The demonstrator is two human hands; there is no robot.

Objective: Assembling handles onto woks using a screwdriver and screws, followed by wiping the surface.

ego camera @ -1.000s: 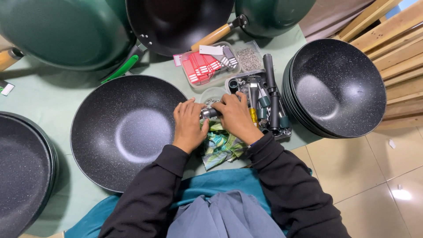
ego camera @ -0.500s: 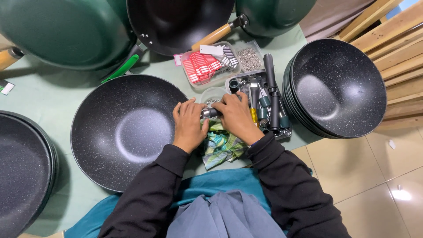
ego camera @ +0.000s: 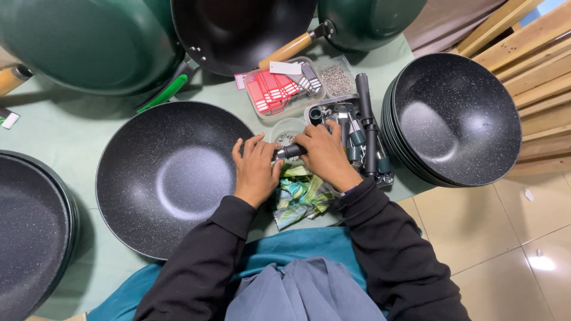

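Observation:
A black speckled wok lies in front of me on the pale green tabletop. My left hand rests on its right rim, fingers curled at the spot where a short dark handle piece meets the pan. My right hand grips that handle piece from the right. Under both hands lies a crumpled green patterned cloth. Just beyond my right hand is a clear tray of dark handle parts and metal fittings.
A stack of black woks stands at the right, another stack at the left edge. Green wok undersides and a wooden-handled pan lie at the back. Clear boxes hold red tags and screws. Wooden slats at far right.
Hardly anything differs; both hands stay at the wok's right rim on the handle piece, with only slight finger shifts.

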